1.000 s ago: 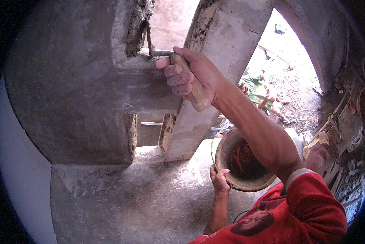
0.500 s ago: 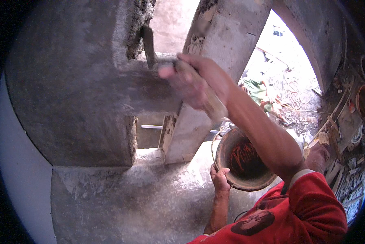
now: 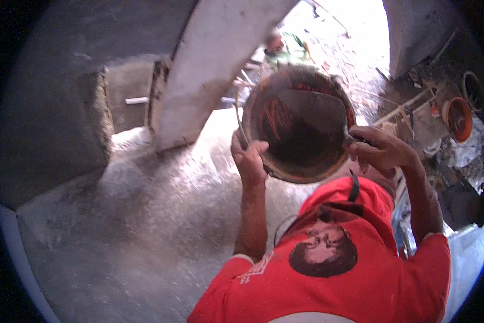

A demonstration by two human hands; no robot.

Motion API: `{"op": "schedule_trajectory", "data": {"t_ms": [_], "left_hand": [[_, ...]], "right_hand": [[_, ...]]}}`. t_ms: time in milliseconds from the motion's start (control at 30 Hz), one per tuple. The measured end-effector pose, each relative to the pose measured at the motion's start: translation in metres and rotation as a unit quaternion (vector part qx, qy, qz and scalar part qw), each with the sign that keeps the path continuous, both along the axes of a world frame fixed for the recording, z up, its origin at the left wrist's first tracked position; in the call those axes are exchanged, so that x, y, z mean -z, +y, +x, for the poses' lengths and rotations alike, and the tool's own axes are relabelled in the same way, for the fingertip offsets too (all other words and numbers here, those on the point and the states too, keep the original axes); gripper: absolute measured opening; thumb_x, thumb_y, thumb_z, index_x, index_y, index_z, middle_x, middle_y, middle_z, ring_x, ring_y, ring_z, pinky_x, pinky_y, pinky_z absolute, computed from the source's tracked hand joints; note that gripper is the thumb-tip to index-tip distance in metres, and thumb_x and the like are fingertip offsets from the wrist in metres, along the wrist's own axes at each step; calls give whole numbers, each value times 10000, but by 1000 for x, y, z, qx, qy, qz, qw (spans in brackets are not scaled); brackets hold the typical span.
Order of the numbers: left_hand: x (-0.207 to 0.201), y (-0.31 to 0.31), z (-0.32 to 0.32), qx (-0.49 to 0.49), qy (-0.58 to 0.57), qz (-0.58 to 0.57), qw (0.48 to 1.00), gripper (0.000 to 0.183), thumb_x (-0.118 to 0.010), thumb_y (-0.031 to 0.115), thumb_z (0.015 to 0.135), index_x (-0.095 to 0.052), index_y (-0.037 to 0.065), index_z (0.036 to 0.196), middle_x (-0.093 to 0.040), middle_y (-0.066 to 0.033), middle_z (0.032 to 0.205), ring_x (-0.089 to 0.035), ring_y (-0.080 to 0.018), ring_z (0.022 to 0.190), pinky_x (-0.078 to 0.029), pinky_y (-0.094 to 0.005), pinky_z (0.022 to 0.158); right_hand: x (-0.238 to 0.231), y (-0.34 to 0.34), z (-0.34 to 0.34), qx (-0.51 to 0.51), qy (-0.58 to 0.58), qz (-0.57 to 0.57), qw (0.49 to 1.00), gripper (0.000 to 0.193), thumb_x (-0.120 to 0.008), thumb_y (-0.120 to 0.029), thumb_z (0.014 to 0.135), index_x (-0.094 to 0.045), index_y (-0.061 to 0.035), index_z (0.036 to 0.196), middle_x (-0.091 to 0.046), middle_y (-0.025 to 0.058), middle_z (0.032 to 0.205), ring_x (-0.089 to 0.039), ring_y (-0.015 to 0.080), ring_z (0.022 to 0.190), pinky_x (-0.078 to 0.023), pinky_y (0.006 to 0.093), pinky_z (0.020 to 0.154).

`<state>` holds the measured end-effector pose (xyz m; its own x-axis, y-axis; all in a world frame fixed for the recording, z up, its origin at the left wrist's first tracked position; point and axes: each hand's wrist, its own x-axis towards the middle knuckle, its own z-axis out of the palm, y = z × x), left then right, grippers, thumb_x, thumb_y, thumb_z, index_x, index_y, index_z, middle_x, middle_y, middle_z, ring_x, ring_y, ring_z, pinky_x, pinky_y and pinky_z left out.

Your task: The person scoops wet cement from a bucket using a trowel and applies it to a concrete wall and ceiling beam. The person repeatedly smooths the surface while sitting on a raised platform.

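A round, worn bucket (image 3: 298, 175), dark with reddish streaks inside, is held up in front of my red shirt, its mouth facing up. My left hand (image 3: 250, 161) is closed on its left rim, thumb over the edge, beside a thin bail handle (image 3: 238, 116). At the right rim my right hand (image 3: 382, 148) is closed around a trowel. The broad grey trowel blade (image 3: 322, 116) lies across the inside of the bucket; its handle is hidden by my fingers. How much material sits in the bucket is too dark to tell.
A grey plastered wall with a small opening (image 3: 129, 102) and a pale slanting pillar (image 3: 215, 59) stand at left. Beyond the bright doorway is a person in green (image 3: 293, 51). An orange-rimmed bucket (image 3: 457, 119) and scattered boards lie at right.
My right hand has come down from the upper wall opening to the bucket, bringing the trowel into it. My left hand holds the bucket higher in view. The view has shifted rightward.
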<state>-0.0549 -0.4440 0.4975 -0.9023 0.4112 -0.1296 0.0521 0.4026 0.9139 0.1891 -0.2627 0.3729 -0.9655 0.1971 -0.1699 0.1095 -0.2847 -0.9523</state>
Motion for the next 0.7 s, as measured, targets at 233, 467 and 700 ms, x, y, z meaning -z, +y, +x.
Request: {"op": "schedule_trajectory", "data": {"t_ms": [233,467,700], "left_hand": [[-13,11,19,121,4,41,992,442,-578,-65,652,-557,-25,1092,-627,-104,1122,-626,-191,1015,-494,-327,952],[-7,-11,11,147,52,122,980,305,-613,-54,659,-508,8,939,-588,-111,1176,-602,-157,979,-504,-311,904],[-7,-4,8,123,70,92,986,314,-648,-52,659,-508,20,930,-596,-101,1135,-598,-139,985,-504,-285,869]], "right_hand": [[-12,-38,-69,17,35,446,894,322,-605,-103,910,-586,32,1202,-686,279,960,-713,402,788,-575,466,651],[-33,-60,-55,-255,-115,376,883,643,-593,19,818,-429,28,1439,-673,319,1068,-705,440,918,-580,540,708],[-14,-63,-69,-138,-42,449,882,452,-547,-26,862,-486,62,1301,-655,314,1107,-710,446,815,-586,547,619]]}}
